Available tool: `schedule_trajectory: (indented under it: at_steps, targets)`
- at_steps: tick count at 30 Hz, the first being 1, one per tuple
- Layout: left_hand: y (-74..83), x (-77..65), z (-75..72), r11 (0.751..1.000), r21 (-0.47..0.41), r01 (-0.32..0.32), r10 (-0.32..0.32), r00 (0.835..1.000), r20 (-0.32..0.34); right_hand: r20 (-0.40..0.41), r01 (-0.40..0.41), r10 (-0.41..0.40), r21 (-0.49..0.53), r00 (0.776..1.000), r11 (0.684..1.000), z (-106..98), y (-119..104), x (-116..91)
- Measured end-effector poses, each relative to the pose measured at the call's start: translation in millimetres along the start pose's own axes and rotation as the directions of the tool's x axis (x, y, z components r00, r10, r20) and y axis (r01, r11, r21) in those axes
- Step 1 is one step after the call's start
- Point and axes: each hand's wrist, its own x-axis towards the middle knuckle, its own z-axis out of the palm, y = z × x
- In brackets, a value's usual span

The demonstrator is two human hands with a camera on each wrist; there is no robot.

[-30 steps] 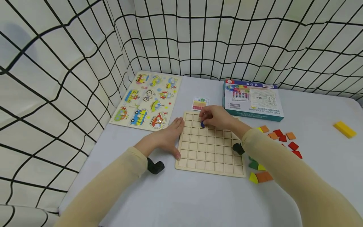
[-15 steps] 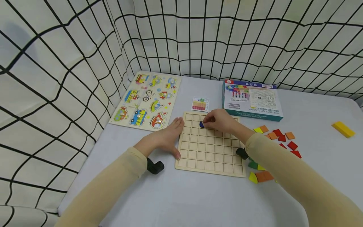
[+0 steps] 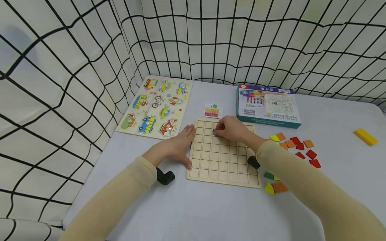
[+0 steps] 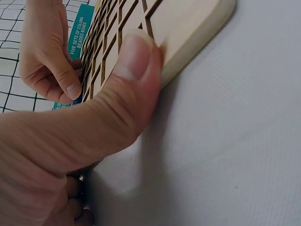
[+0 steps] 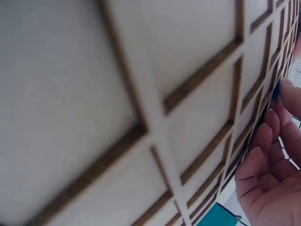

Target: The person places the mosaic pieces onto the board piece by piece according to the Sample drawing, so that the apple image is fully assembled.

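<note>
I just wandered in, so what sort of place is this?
Perhaps a play or learning spot, judging by the picture puzzle, wooden grid board and colourful pieces on the table.

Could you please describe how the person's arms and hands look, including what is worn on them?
The left sleeve and right sleeve are plain, pale beige and long, ending at the wrists. A short black rounded piece shows near each wrist. The left hand and right hand wear no visible gloves or rings.
</note>
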Motion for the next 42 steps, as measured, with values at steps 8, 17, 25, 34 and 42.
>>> schedule_trajectory:
  at_steps: [8, 17, 25, 34, 42]
  targets:
    - [-0.5, 0.8, 0.2, 1.000, 0.005, 0.003, -0.003, 1.000, 0.000, -0.010, -0.045, 0.045, -0.079, 0.999, 0.996, 1.0, -2.1, -1.6]
    - [0.0, 1.4, -0.7, 1.000, 0.007, 0.009, -0.009, 1.000, -0.001, -0.002, -0.073, 0.073, -0.034, 0.997, 0.997, -1.6, -1.0, -3.4]
    - [-0.9, 2.1, 0.0, 1.000, 0.005, 0.010, -0.010, 1.000, 0.000, 0.009, -0.053, 0.053, 0.004, 0.999, 0.999, -6.1, 4.5, -7.4]
    - [6.0, 11.8, 0.4, 0.999, 0.036, 0.011, -0.011, 1.000, 0.002, -0.076, -0.124, 0.134, 0.124, 0.988, 0.985, -49.7, 44.9, -56.5]
    - [0.8, 11.3, 0.5, 0.999, 0.034, 0.010, -0.010, 1.000, -0.011, -0.116, -0.206, 0.228, 0.173, 0.967, 0.963, -88.9, 95.7, -107.3]
